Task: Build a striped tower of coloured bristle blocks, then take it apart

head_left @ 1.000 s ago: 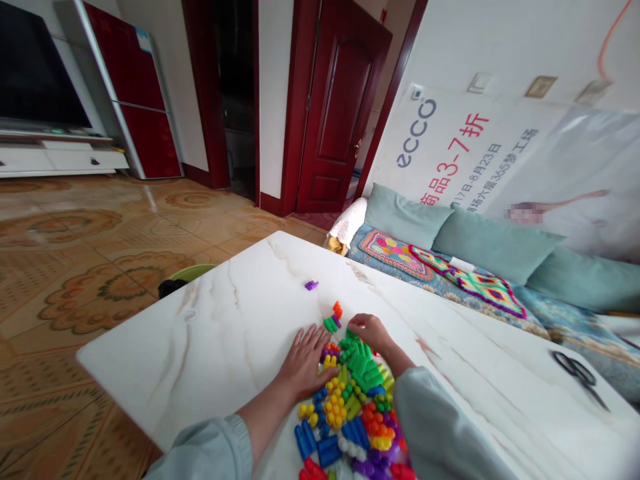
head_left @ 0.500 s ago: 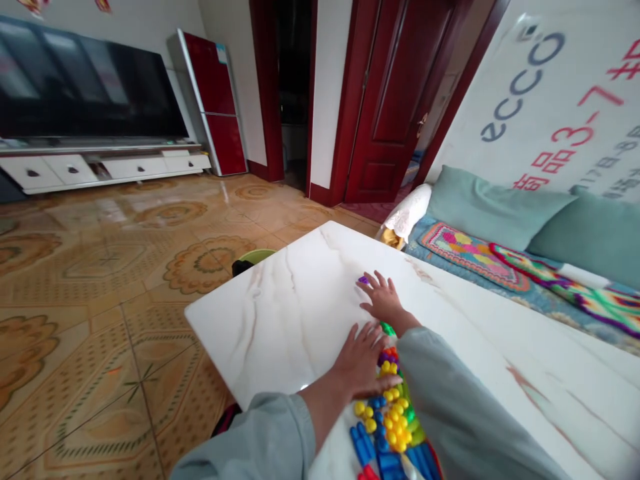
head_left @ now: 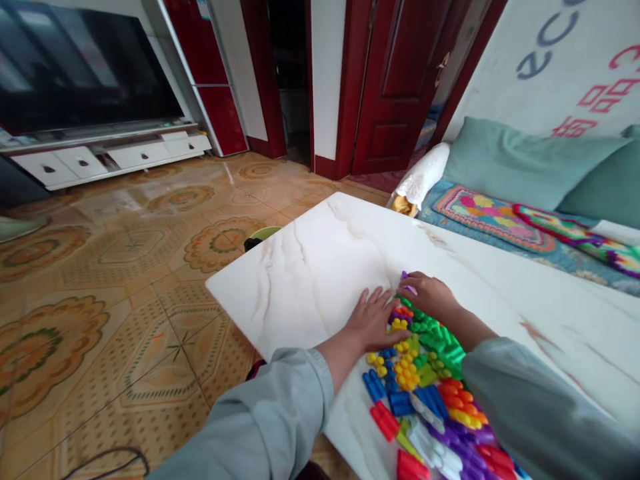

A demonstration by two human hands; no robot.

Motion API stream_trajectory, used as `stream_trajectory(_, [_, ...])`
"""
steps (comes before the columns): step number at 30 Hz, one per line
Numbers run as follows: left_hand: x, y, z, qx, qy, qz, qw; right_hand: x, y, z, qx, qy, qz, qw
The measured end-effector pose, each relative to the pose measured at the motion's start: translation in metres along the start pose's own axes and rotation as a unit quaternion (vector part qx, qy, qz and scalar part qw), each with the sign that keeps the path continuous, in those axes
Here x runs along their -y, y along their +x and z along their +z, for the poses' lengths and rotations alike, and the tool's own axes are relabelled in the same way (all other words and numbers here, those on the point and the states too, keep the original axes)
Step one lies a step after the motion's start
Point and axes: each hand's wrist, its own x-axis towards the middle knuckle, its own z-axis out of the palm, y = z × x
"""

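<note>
At the table (head_left: 310, 267), purple piece (head_left: 410, 290) in right hand (head_left: 431, 295), partly hidden

The plastic toys (head_left: 406, 371) come in green, lime, yellow, orange, red, blue, purple and white, against a table (head_left: 300, 287) in white marble pattern with brownish veins; the sleeves (head_left: 260, 413) are plain grey-blue. The floor (head_left: 133, 247) has tan tiles patterned with orange-brown flower rosettes and dark dots, the door (head_left: 400, 73) and fridge (head_left: 215, 113) are deep red, the television (head_left: 95, 73) black, the cabinet (head_left: 135, 156) white. The cushions (head_left: 525, 160) are plain sage green, the crochet mat (head_left: 495, 217) multicoloured with a coral-pink edge, and the poster (head_left: 500, 100) white with grey and red lettering.
</note>
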Motion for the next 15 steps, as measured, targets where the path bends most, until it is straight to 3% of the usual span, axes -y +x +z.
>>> stream_trajectory(8, [0.002, 0.005, 0.006, -0.006, 0.06, 0.008, 0.998, 0.004, -0.086, 0.005, -0.128, 0.03, -0.016, 0.991])
stream_trajectory(12, [0.003, 0.007, 0.008, -0.007, 0.087, 0.012, 0.996, 0.017, -0.161, 0.002, -0.201, 0.082, -0.005, 0.976])
stream_trajectory(15, [0.003, 0.007, 0.008, -0.015, 0.107, 0.019, 0.994, 0.018, -0.222, -0.001, -0.213, 0.115, 0.006, 0.97])
